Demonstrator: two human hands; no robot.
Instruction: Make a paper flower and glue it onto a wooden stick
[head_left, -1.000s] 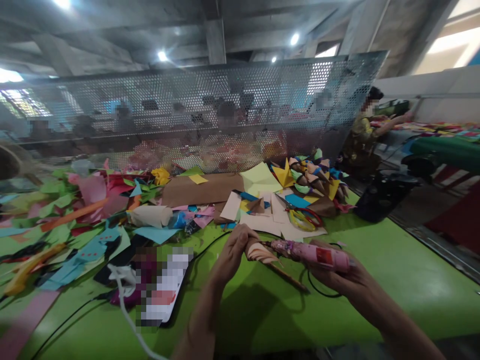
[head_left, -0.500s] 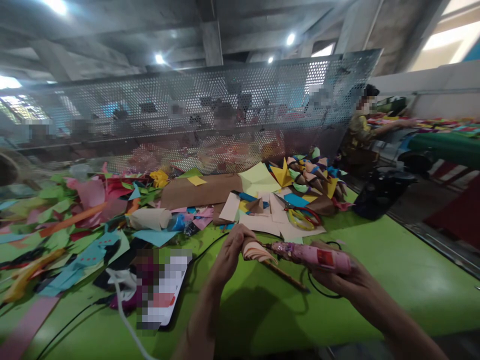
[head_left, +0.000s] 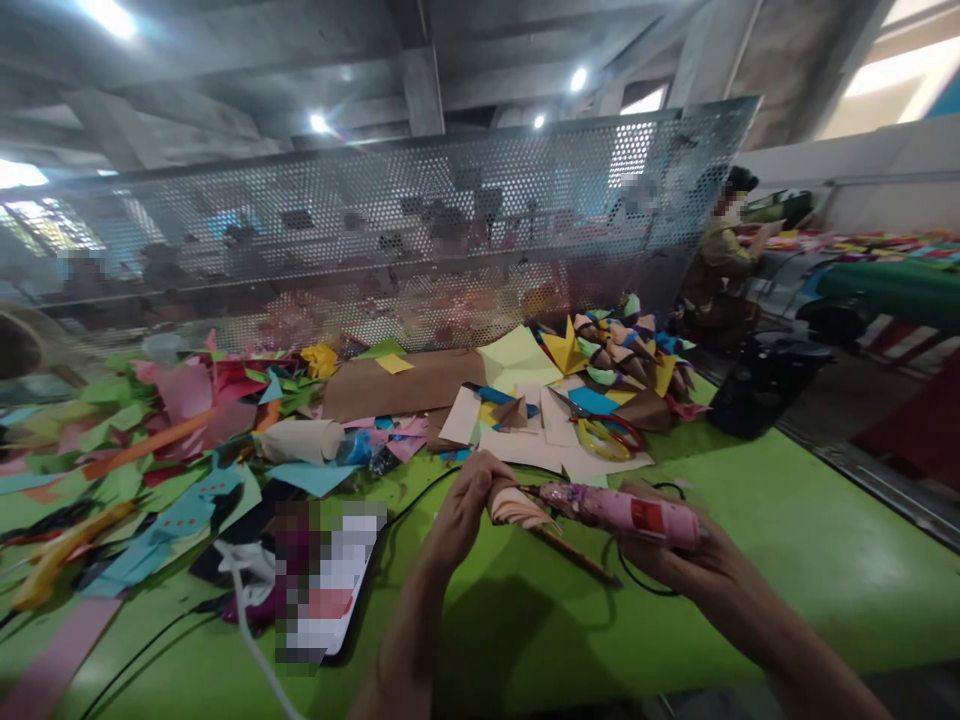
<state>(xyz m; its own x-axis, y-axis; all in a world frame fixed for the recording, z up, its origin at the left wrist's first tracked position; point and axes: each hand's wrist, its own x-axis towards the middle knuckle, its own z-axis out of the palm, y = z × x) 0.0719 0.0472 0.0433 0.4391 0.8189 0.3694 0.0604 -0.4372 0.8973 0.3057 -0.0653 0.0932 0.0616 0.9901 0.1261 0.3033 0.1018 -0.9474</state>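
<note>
My right hand [head_left: 675, 560] is wrapped round a pink hot glue gun [head_left: 626, 512], whose body is speckled and bears a red label. Its nozzle points left, up against a layered peach and brown paper piece [head_left: 517, 508]; whether the two touch I cannot tell. Pinched around that paper piece at its left end is my left hand [head_left: 469, 505]. Beneath the paper, a thin brown stick [head_left: 577, 555] with a dark end slants down to the right; how it meets the paper is hidden.
Scissors [head_left: 604, 435] with yellow and red handles lie on peach sheets beyond my hands. A phone [head_left: 337, 585] and white cable [head_left: 244, 620] are at left, near coloured scraps [head_left: 172, 400]. Folded paper pieces [head_left: 622, 350] are heaped by the perforated metal screen [head_left: 450, 230]. A co-worker [head_left: 727, 240] sits at right.
Both hands, the glue gun and the paper piece stay almost in place, with only a slight shift. The co-worker at right has drawn a stretched-out arm in.
</note>
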